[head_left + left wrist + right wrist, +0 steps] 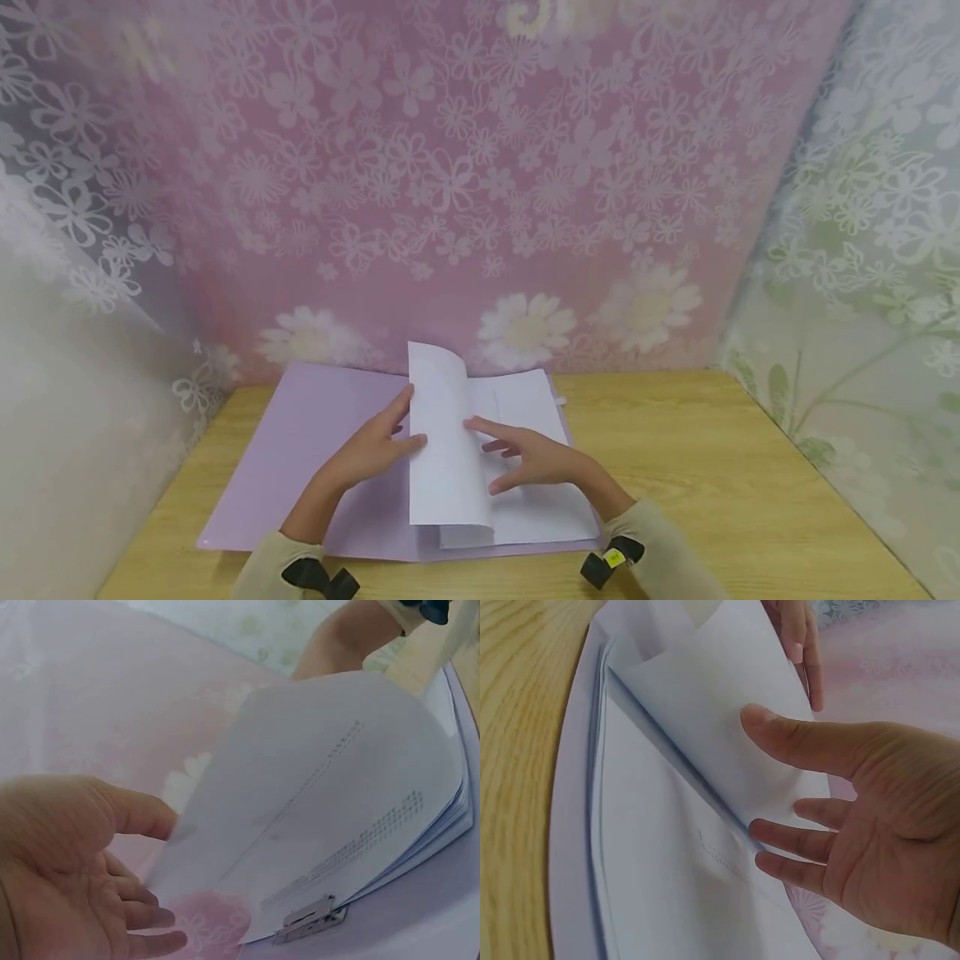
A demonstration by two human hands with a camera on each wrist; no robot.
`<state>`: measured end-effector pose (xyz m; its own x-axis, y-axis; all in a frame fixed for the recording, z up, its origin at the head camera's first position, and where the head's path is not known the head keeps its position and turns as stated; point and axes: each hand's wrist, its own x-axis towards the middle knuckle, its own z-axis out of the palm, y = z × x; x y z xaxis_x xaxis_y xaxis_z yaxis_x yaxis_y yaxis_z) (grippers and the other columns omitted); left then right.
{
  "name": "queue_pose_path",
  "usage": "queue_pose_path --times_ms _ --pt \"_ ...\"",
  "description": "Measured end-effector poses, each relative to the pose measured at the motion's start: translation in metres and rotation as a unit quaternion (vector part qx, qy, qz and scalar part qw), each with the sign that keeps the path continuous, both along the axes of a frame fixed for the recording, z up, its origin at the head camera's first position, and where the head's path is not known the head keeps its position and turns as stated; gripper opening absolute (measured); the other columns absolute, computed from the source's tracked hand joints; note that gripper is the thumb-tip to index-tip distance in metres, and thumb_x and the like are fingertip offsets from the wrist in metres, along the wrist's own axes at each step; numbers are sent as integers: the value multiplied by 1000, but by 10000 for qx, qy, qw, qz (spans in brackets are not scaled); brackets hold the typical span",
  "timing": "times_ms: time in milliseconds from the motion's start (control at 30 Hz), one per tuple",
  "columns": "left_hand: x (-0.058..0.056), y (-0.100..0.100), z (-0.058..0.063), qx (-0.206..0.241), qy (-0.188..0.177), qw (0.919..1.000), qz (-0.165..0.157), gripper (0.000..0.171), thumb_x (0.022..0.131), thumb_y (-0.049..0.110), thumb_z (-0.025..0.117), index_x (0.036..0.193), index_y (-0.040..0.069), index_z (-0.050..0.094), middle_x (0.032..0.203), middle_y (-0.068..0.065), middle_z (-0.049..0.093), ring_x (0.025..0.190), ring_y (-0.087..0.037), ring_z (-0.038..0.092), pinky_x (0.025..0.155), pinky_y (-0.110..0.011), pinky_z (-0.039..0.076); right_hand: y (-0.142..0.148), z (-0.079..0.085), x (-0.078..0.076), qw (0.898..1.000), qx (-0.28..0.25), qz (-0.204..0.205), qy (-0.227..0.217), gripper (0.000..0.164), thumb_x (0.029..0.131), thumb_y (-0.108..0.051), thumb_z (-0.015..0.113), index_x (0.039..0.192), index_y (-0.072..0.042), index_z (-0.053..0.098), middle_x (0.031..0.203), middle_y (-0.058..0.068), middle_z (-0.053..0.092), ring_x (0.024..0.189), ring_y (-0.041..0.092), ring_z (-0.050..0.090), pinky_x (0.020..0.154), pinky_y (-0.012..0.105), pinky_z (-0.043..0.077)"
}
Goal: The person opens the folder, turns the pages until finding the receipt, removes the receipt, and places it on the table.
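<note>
A lilac folder point(292, 458) lies spread on the table with a stack of white paper point(547, 512) on its right half. One sheet point(438, 467) stands raised and curved near the fold. My left hand point(367, 450) touches the sheet's left edge, its fingers spread and relaxed. Printed lines and a metal clip point(311, 921) at the sheet's base show in the left wrist view. On the other side, my right hand point(532, 457) has its fingers loosely extended, fingertips close by the curved sheet and over the stack.
The wooden table point(675, 458) extends on both sides of the folder. A pink flowered backdrop point(450, 208) rises right behind it, with pale flowered panels at left and right. A small tab point(560, 401) sticks out from the folder's right edge.
</note>
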<state>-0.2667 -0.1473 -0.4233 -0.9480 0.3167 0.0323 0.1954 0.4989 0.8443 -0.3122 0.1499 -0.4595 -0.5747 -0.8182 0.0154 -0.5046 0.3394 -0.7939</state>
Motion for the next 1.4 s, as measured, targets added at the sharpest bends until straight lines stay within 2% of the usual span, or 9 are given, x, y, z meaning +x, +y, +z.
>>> queue_pose_path --times_ms 100,200,367,500,733,867,1100,1267,1400 --pt "2 -6 2 -333 -140 9992 144 90 99 23 67 164 6 8 171 -16 14 152 -45 30 121 -60 31 -4 -1 2 10000 -23 -86 -7 94 89 -27 81 164 -20 25 171 8 21 141 34 52 114 56 45" --pt "2 -11 0 -479 -225 9984 183 91 98 21 68 164 4 6 171 -16 11 155 -43 22 123 -61 27 -8 -3 5 9998 -27 -164 -53 92 89 -26 81 163 -21 27 171 5 24 142 32 52 115 52 45" --pt "1 -16 -7 -768 39 9970 84 91 100 22 66 162 -3 5 171 -20 7 158 -37 10 126 -59 18 -13 -4 11 9995 -102 -292 -1 89 89 -26 81 162 -20 31 170 9 24 142 34 51 115 51 45" --pt "1 -21 -13 -1145 246 9931 41 92 102 32 63 161 -6 3 170 -24 3 158 -37 8 127 -58 17 -18 -5 14 9991 -136 -393 85 87 89 -28 80 161 -18 33 170 12 24 143 35 49 113 52 46" --pt "6 -33 -14 -1681 273 9853 102 101 99 45 64 160 -8 4 168 -28 1 157 -43 6 126 -60 16 -25 -9 15 9985 -77 -518 163 82 91 -28 78 160 -19 35 170 12 23 146 34 45 112 52 47" --pt "5 -42 -20 -1993 230 9796 107 103 97 47 66 159 -9 8 168 -30 5 156 -46 9 126 -61 18 -29 -8 15 9985 25 -519 190 81 92 -31 78 160 -18 36 170 11 23 150 31 40 113 51 47" --pt "0 -50 -31 -2065 -85 9784 91 103 97 51 65 159 -10 10 167 -31 7 155 -48 8 125 -62 16 -34 -8 11 9978 177 -525 376 80 91 -34 78 159 -20 38 170 10 24 155 28 31 112 48 48" --pt "1 -50 -33 -2075 -301 9778 71 103 97 51 64 157 -14 12 165 -34 8 154 -51 9 125 -64 16 -39 -6 11 9978 292 -493 327 79 91 -35 78 159 -20 38 170 10 22 155 28 29 113 49 47" --pt "1 -49 -33 -2164 -315 9758 61 104 95 51 66 156 -16 14 164 -36 11 153 -52 11 124 -65 18 -42 -2 12 9972 382 -528 354 80 91 -35 78 159 -19 39 170 10 22 156 28 29 114 51 46"
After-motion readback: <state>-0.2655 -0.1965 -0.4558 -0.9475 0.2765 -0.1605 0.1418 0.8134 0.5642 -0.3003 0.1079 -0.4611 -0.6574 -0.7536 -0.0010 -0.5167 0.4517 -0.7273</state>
